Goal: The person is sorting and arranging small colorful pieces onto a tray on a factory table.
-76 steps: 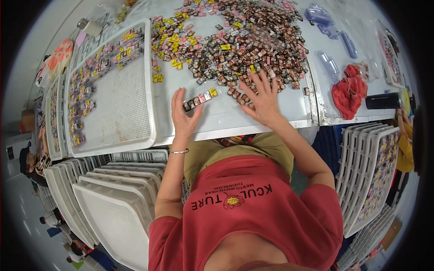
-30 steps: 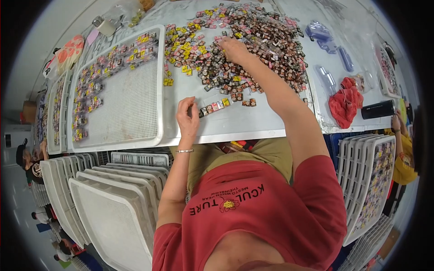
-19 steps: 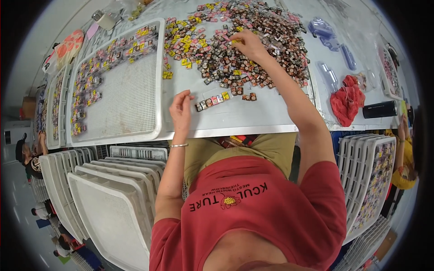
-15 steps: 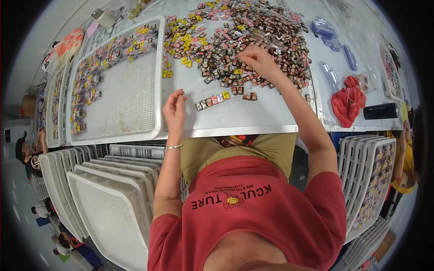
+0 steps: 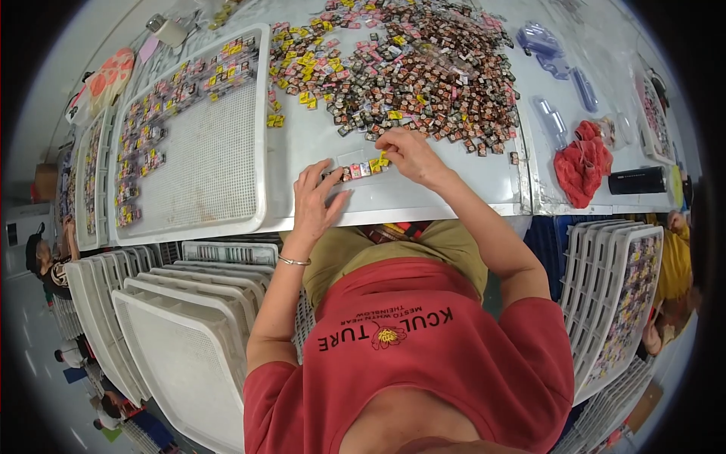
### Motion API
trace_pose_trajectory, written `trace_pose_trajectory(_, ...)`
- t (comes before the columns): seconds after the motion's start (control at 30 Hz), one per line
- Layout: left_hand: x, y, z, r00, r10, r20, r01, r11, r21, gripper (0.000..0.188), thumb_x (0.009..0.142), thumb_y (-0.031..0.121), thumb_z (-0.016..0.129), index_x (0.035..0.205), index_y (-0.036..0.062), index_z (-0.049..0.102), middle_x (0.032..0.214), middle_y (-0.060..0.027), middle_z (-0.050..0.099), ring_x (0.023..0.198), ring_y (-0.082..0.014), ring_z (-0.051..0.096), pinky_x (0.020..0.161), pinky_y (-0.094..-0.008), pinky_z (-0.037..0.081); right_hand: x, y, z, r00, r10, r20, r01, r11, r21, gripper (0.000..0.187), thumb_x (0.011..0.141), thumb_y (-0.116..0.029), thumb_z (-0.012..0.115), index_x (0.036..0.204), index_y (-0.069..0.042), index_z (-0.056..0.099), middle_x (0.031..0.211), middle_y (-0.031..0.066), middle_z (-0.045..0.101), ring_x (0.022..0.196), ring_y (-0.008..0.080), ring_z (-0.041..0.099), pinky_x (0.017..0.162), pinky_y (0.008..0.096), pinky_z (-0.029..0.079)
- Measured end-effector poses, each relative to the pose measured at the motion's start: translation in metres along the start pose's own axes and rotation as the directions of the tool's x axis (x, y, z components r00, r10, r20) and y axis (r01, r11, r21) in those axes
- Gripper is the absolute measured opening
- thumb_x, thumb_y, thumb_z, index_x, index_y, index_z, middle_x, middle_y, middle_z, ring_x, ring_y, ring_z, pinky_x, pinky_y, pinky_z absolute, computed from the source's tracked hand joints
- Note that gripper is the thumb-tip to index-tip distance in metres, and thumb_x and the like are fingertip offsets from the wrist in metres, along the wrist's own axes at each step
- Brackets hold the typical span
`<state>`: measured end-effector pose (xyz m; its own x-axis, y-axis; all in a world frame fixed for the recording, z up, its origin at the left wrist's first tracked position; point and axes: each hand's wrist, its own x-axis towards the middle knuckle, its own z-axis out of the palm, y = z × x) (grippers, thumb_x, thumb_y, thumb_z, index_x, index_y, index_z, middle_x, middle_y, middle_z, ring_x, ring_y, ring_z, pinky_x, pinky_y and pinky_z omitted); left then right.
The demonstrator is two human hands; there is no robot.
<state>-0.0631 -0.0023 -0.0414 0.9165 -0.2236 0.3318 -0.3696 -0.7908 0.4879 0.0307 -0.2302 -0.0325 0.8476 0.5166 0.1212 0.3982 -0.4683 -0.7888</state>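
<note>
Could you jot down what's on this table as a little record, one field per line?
Left hand: open, at the left end of a row of small pieces
Right hand: at the row's right end, by a yellow piece; grip unclear
Beyond the hands: a large, loose pile of small pieces on the white table
Left side: white mesh tray, pieces along its far and left sides
Right side: red cloth, black cylinder

On the near side of the row of small pieces (image 5: 361, 169), I have bare tabletop (image 5: 382, 200) to pass over. Beyond it, the heap (image 5: 439, 87) blocks me; left hand (image 5: 314, 198) and right hand (image 5: 413, 157) crowd its ends.
</note>
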Motion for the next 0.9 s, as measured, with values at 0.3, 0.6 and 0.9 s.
trace_pose_trajectory(0.3, -0.004, 0.000, 0.005, 0.999, -0.023, -0.034, 0.022, 1.000, -0.013, 0.040, 0.077, 0.016, 0.067, 0.115, 0.0081, 0.061, 0.124, -0.0122, 0.050, 0.112, -0.0296, 0.047, 0.092, -0.0386, 0.036, 0.011, -0.003, 0.000, 0.997, -0.008, 0.078, 0.003, 0.998, 0.063, 0.010, 0.073, 0.004, 0.060, 0.083, 0.001, 0.060, 0.074, 0.0134, 0.061, 0.072, 0.0283, 0.061, 0.065, 0.0360, 0.049)
trace_pose_trajectory(0.6, -0.006, 0.000, 0.005, 0.999, -0.026, -0.040, 0.026, 1.000, -0.004, 0.040, 0.077, 0.015, 0.066, 0.116, 0.0081, 0.061, 0.124, -0.0123, 0.050, 0.112, -0.0296, 0.047, 0.093, -0.0386, 0.035, -0.012, -0.005, 0.021, 0.971, -0.198, -0.130, 0.159, 0.950, -0.267, 0.010, 0.071, 0.001, 0.062, 0.081, -0.003, 0.063, 0.080, 0.0092, 0.061, 0.083, 0.0253, 0.059, 0.069, 0.0349, 0.047)
trace_pose_trajectory(0.9, -0.007, -0.002, 0.006, 0.999, -0.022, -0.042, 0.022, 1.000, -0.002, 0.040, 0.077, 0.016, 0.065, 0.116, 0.0080, 0.061, 0.125, -0.0122, 0.050, 0.113, -0.0300, 0.046, 0.093, -0.0391, 0.035, -0.040, -0.020, 0.028, 0.942, -0.325, -0.089, 0.198, 0.747, -0.635, 0.052, 0.076, 0.000, 0.054, 0.128, -0.006, 0.049, 0.115, 0.0107, 0.058, 0.118, 0.0304, 0.045, 0.095, 0.0481, 0.034)
